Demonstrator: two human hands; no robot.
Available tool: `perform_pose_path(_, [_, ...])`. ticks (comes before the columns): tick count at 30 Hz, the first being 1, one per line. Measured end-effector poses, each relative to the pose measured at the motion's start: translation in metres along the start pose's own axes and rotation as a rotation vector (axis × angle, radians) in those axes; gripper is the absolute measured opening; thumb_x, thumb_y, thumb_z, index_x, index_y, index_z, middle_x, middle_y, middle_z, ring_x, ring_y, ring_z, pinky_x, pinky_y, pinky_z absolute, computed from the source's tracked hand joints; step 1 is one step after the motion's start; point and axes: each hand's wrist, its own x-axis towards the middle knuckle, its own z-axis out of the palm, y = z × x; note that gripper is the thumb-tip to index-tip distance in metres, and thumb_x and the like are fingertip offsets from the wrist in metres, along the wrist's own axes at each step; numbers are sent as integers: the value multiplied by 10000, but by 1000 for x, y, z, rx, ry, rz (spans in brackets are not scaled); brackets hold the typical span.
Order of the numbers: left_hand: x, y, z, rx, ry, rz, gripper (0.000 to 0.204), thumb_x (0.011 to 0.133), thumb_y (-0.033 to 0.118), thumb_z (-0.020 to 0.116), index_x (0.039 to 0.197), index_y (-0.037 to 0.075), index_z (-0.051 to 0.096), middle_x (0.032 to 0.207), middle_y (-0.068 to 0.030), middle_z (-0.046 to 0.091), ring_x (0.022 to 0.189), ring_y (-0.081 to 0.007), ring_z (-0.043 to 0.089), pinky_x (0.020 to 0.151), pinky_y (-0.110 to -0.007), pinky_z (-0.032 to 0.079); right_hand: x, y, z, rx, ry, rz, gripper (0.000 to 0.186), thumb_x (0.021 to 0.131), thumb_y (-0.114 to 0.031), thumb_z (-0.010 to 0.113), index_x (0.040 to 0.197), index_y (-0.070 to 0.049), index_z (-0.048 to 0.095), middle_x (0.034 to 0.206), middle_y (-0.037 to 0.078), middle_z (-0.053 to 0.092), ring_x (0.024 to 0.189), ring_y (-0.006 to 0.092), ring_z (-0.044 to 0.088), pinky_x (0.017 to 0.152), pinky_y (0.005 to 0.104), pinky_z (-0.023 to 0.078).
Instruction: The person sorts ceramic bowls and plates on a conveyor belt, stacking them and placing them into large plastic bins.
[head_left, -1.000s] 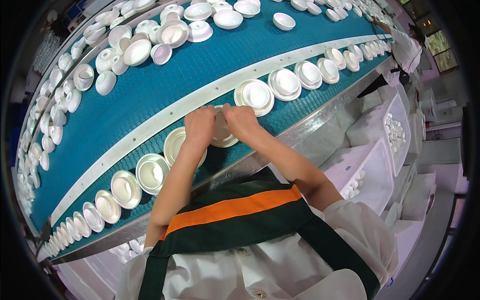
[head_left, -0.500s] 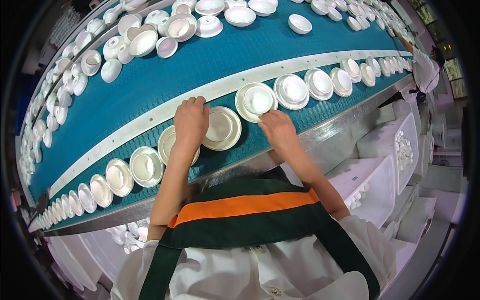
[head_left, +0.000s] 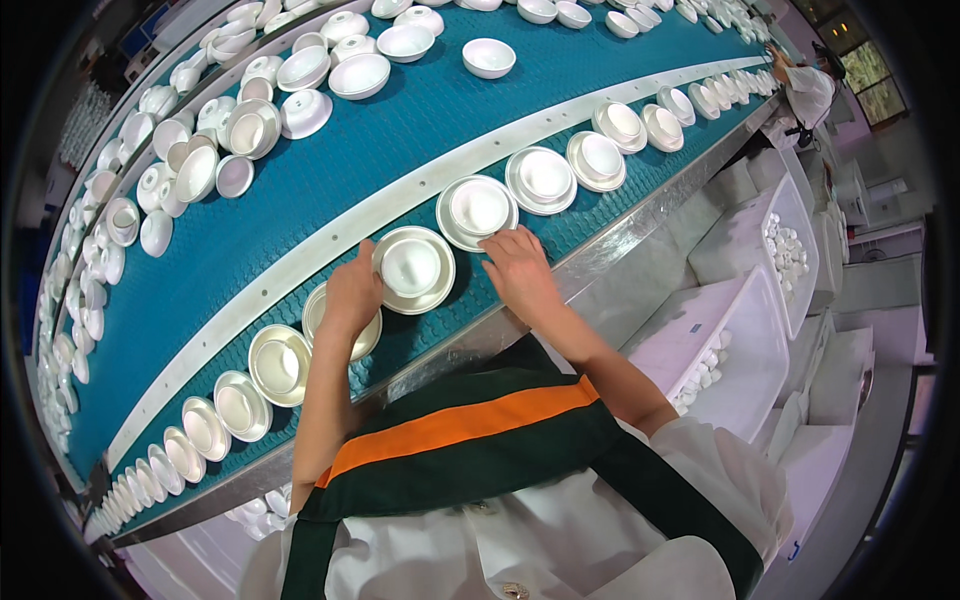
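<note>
My left hand (head_left: 356,292) is at the left rim of a white plate (head_left: 445,290) with a round white bowl (head_left: 411,268) on it. Its fingers are stretched along that rim, partly hidden by the hand itself. To the upper right stands another white plate (head_left: 447,231) bearing a bowl (head_left: 479,206). Over this second plate's lower right rim lie the fingers of my right hand (head_left: 521,274), extended, with the thumb apart. Behind my left forearm another plate-and-bowl set (head_left: 368,338) is partly hidden. Neither hand lifts anything off the belt.
Similar sets line the near lane of the blue conveyor belt (head_left: 440,375). A white divider rail (head_left: 380,204) separates it from the far lane, where loose bowls (head_left: 359,77) lie heaped. White bins (head_left: 745,345) with small white pieces stand lower right. Another person (head_left: 812,92) is at the far right.
The view has turned and shifted, so the belt slopes more steeply. My left hand has come down to the rim of the nearer set. My right hand remains at the farther set's rim.
</note>
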Motion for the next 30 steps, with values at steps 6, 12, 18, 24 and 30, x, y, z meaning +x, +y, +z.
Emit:
perform_pose_path(6, [0, -5, -15, -187, -77, -19, 241, 780, 61, 488, 1018, 30, 469, 892, -243, 594, 844, -412, 560, 747, -456, 431, -11, 29, -18, 181, -39, -22, 152, 736, -71, 611, 878, -19, 604, 864, 102, 607, 870, 256, 554, 811, 373, 421])
perform_pose_path(12, [38, 73, -11, -159, 214, 170, 274, 819, 57, 506, 1084, -10, 524, 981, -223, 591, 918, -377, 545, 817, -426, 422, 5, 83, -27, -56, 99, 121, 198, 712, -66, 632, 904, -25, 606, 909, 95, 603, 942, 258, 531, 897, 398, 383])
perform_pose_path(18, [63, 76, 40, 55, 4, 83, 178, 804, 84, 461, 973, 32, 479, 726, -240, 594, 694, -420, 569, 633, -520, 430, 2, 95, -42, 21, -69, 75, 103, 725, -76, 623, 826, -52, 620, 801, 70, 605, 879, 240, 554, 884, 398, 389])
perform_pose_path(24, [72, 80, 31, -82, -133, 43, 239, 840, 110, 456, 1059, 27, 505, 857, -251, 602, 808, -413, 572, 717, -491, 436, 4, 151, -68, -33, 201, 188, 122, 725, -63, 623, 843, -31, 624, 857, 90, 622, 872, 246, 566, 827, 381, 414])
perform_pose_path(30, [99, 155, 32, -182, 190, 167, 298, 852, 102, 488, 1124, -12, 527, 991, -238, 590, 904, -391, 557, 804, -430, 435, 11, 185, -75, 69, 69, 227, 68, 751, -102, 613, 807, -64, 619, 753, 81, 620, 788, 260, 583, 714, 370, 449])
